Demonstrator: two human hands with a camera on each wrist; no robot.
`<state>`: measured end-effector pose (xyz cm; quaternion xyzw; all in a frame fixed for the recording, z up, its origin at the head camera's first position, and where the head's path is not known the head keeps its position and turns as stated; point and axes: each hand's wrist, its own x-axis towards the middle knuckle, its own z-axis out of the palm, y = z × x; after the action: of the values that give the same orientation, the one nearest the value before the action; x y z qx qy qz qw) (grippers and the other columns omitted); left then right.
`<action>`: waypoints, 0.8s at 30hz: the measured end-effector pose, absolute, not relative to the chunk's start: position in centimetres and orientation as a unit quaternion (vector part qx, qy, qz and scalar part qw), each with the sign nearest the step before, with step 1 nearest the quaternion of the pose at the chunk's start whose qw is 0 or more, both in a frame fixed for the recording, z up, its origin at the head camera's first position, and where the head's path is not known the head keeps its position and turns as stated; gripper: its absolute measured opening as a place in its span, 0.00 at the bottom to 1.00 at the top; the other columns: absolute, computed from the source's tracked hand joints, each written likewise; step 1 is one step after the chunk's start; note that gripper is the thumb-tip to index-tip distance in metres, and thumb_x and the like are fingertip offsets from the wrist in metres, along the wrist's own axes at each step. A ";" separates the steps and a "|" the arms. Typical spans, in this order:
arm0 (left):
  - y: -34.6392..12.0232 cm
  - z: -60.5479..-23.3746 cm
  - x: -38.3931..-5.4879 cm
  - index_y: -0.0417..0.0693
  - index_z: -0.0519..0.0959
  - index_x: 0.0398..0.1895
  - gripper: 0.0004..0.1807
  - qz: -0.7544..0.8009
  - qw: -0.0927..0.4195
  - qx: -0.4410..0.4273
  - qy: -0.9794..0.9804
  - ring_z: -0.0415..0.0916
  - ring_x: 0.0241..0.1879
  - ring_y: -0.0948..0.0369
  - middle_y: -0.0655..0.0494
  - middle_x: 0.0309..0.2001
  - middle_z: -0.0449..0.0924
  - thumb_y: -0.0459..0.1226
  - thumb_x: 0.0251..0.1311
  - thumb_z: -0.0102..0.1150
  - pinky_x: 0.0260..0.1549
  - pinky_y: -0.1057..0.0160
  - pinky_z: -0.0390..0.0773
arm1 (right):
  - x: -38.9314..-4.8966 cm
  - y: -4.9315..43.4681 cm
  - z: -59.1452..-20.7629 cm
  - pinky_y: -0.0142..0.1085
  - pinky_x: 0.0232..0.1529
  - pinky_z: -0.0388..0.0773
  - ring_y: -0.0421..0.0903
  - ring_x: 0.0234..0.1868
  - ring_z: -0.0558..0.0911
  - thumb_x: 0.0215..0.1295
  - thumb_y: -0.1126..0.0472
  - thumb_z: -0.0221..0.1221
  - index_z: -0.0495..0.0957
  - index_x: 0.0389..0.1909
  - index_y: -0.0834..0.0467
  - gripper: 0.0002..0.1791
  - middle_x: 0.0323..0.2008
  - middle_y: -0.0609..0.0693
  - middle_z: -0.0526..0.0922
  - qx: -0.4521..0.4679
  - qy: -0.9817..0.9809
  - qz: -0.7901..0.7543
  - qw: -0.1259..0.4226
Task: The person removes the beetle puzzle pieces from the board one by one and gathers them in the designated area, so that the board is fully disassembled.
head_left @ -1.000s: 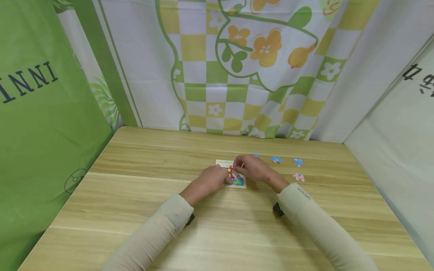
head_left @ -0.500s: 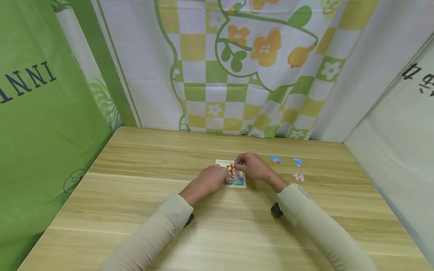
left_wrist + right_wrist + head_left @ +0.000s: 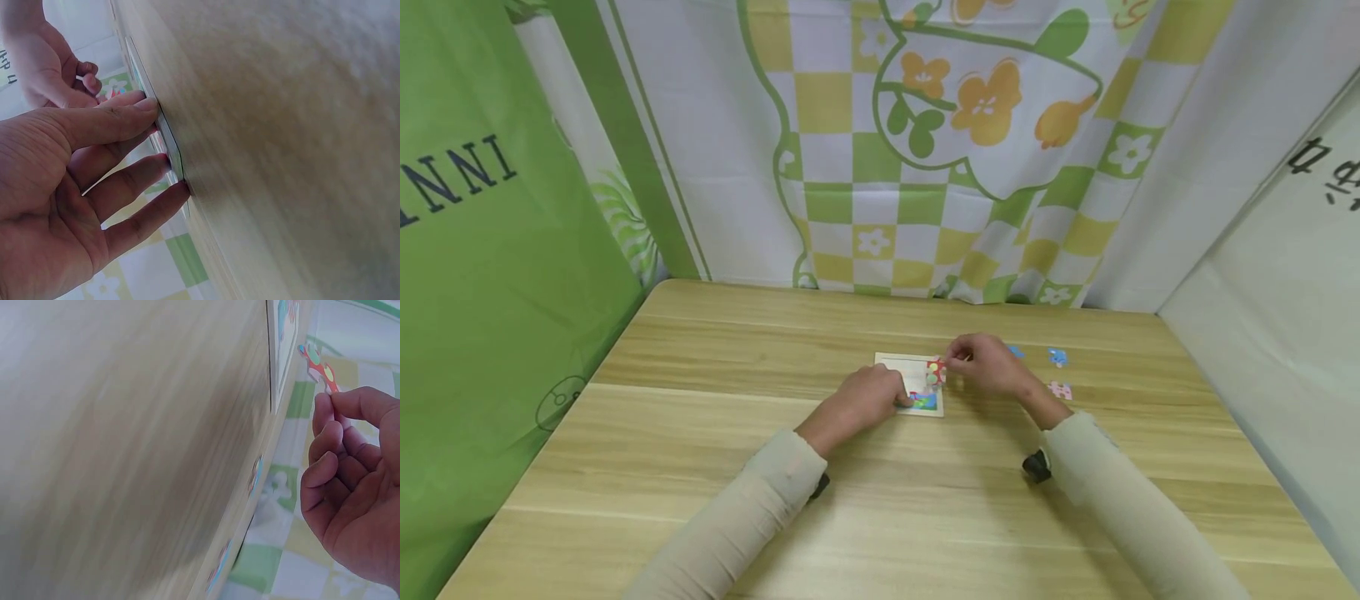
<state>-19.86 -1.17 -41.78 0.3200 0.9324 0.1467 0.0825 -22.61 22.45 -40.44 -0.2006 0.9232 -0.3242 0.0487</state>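
Observation:
My right hand [image 3: 988,364] pinches a red jigsaw piece with yellow and green spots [image 3: 322,365] between thumb and index finger. In the head view the piece overlaps the right side of a small pale puzzle tray [image 3: 889,359]; the right wrist view shows it raised, apart from the tabletop. My left hand [image 3: 865,404] holds the tray at its near left corner, thumb and fingertips against the edge in the left wrist view. Blue-and-green picture pieces [image 3: 925,401] lie along the tray's near side, partly covered by the left hand.
Loose pieces lie right of the tray: a blue one [image 3: 1015,352] partly behind the right hand, another blue one [image 3: 1057,357] and a pink one [image 3: 1060,390]. Behind the wooden table [image 3: 737,333] hangs a checked curtain [image 3: 876,208]; green cloth [image 3: 512,292] hangs at left.
The right hand has carried the red jigsaw piece rightward, from beside the left fingers to the tray's right side, uncovering the tray's pale middle. My left hand stays in place.

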 end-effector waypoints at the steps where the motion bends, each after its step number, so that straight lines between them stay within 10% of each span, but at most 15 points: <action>1: -1.2 -41.8 -19.9 0.54 0.90 0.46 0.13 0.147 0.081 0.321 0.932 0.83 0.53 0.54 0.57 0.49 0.87 0.29 0.61 0.71 0.49 0.57 0.82 | -22.5 22.8 -40.4 0.43 0.42 0.78 0.46 0.38 0.81 0.74 0.63 0.61 0.85 0.37 0.61 0.07 0.35 0.48 0.85 -0.201 0.923 -0.323 0.049; 24: -1.2 -41.6 -19.6 0.52 0.90 0.46 0.13 0.153 0.084 0.316 0.933 0.81 0.56 0.54 0.56 0.49 0.87 0.27 0.62 0.69 0.54 0.57 0.79 | -20.9 31.6 -40.4 0.41 0.39 0.75 0.46 0.37 0.78 0.74 0.61 0.60 0.85 0.39 0.63 0.09 0.35 0.51 0.84 -0.150 0.934 -0.317 0.065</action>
<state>-19.61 -1.19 -41.57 0.3162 0.9326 0.1527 0.0839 -20.90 31.61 -40.40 -0.1498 0.9341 -0.3174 0.0650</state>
